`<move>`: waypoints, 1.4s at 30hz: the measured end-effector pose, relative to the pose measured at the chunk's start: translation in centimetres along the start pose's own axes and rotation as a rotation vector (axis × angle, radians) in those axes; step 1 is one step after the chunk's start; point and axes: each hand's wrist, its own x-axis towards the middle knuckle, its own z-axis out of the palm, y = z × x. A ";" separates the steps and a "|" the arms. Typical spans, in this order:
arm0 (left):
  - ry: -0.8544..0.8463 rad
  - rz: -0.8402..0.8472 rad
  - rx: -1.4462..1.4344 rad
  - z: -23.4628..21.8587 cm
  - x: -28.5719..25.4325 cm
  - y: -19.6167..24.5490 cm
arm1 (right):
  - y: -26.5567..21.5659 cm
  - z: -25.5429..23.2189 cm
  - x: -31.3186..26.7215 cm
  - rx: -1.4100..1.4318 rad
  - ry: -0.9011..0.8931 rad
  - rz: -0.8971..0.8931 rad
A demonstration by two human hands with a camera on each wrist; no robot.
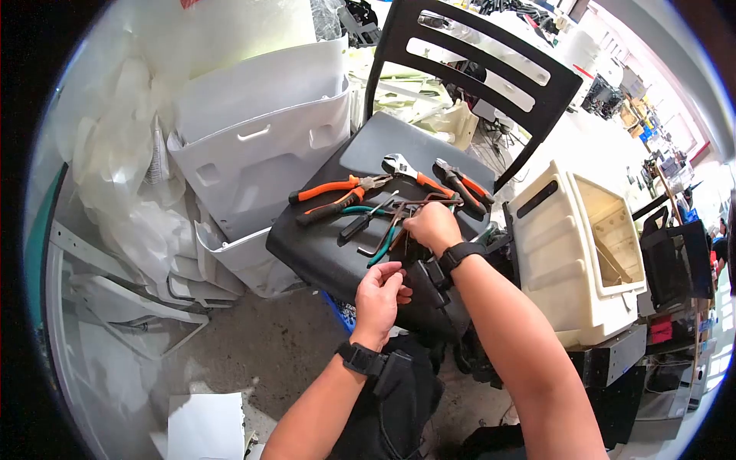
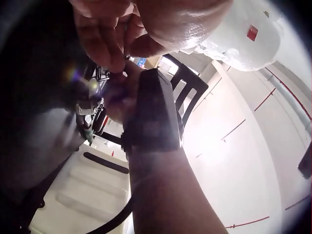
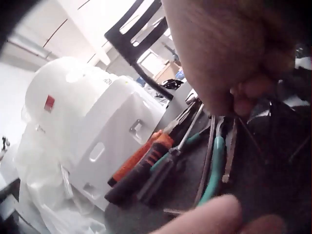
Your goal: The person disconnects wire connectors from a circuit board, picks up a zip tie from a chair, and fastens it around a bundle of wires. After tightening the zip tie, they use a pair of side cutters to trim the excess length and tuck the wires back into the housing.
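Note:
My right hand (image 1: 435, 228) reaches down among the tools on the black chair seat (image 1: 314, 245), its curled fingers pinching a thin hex key, partly hidden by the hand. The left hand (image 1: 377, 300) hovers near the seat's front edge, fingers loosely bent, with nothing visible in them. Around the right hand lie green-handled pliers (image 3: 214, 168), a black-handled screwdriver (image 3: 163, 175) and a brown hex key (image 1: 399, 237). Farther off are orange-and-black pliers (image 1: 337, 193), an adjustable wrench (image 1: 400, 165) with an orange handle, and orange-and-black cutters (image 1: 464, 184).
White plastic panels (image 1: 261, 146) and clear plastic wrapping (image 1: 123, 169) stand left of the chair. To the right is a cream plastic housing (image 1: 548, 245). The slatted chair back (image 1: 475, 57) rises behind the tools. A white sheet (image 1: 205, 425) lies at lower left.

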 end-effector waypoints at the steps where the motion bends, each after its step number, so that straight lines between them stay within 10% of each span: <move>1: -0.001 -0.008 -0.002 -0.1 0.0 0.0 | 0.5 0.0 0.4 0.116 0.026 0.012; 10: -0.014 0.037 0.037 1.1 -0.6 0.8 | 1.0 -4.4 -5.9 1.176 -0.106 0.084; 21: -0.525 0.037 0.098 10.1 -8.2 1.6 | 8.5 -8.2 -25.4 1.062 0.133 -0.037; 29: -1.087 0.073 0.641 17.4 -16.1 -3.6 | 17.5 -5.2 -38.6 0.992 0.537 0.110; 39: -1.150 -0.008 0.991 23.2 -22.3 -15.2 | 29.0 0.0 -47.7 0.908 0.611 0.343; 42: -1.216 0.117 1.078 24.7 -22.8 -17.6 | 31.8 0.5 -48.0 1.283 0.643 0.449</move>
